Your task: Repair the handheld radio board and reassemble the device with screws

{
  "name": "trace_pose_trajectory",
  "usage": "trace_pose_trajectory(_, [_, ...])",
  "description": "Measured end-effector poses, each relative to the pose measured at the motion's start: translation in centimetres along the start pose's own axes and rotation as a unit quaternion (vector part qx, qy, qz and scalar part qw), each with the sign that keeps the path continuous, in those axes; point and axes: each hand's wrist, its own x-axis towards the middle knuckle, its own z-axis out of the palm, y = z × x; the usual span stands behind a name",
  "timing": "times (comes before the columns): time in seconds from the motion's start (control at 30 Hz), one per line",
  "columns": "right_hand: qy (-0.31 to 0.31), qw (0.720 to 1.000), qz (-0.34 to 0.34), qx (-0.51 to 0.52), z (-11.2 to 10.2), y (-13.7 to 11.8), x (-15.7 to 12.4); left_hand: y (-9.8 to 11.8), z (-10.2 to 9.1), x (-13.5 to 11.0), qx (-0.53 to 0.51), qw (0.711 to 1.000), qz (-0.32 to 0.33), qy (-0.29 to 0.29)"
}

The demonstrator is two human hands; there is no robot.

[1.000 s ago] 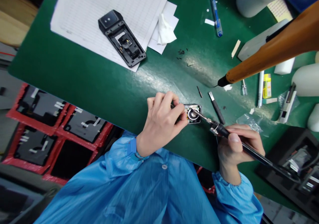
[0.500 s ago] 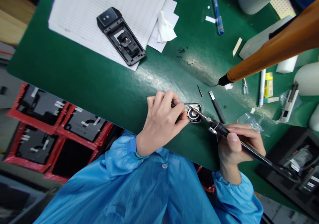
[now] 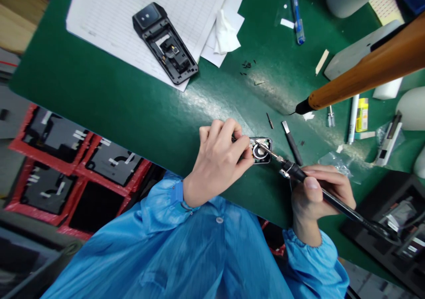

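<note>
My left hand [image 3: 219, 159] is closed in a pinch on a small black electronic module [image 3: 261, 150] with a round silver part, holding it down on the green mat [image 3: 133, 108]. My right hand [image 3: 318, 195] is wrapped round a black soldering iron [image 3: 315, 186], gripped like a pen. The iron's metal tip touches the top of the module. Both arms wear blue smock sleeves.
A black device back shell [image 3: 165, 45] lies on lined white paper [image 3: 139, 20] at the far left. An orange-handled tool [image 3: 361, 75] hangs over the right side. Tweezers [image 3: 292, 143], pens, small screws [image 3: 246, 65] and tape bits litter the mat. Red trays [image 3: 73, 166] sit below left.
The view shifted slightly, so everything sits a little further right. My hands keep the same grip, with the iron tip still on the module.
</note>
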Motion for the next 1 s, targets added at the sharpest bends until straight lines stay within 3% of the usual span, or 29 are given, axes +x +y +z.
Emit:
trace_pose_trajectory(0.43, [-0.016,0.997,-0.069,-0.014,-0.3,0.9,0.4,0.0,-0.1,0.1,0.007,1.0,0.004,-0.003])
trace_pose_trajectory(0.63, [0.018,0.996,-0.088,0.006,0.2,1.2,0.6,0.0,-0.1,0.1,0.006,1.0,0.01,0.002])
trace_pose_trajectory(1.0, [-0.006,0.998,-0.063,-0.003,-0.1,1.0,0.5,0.0,-0.1,0.2,0.009,1.0,0.005,-0.002])
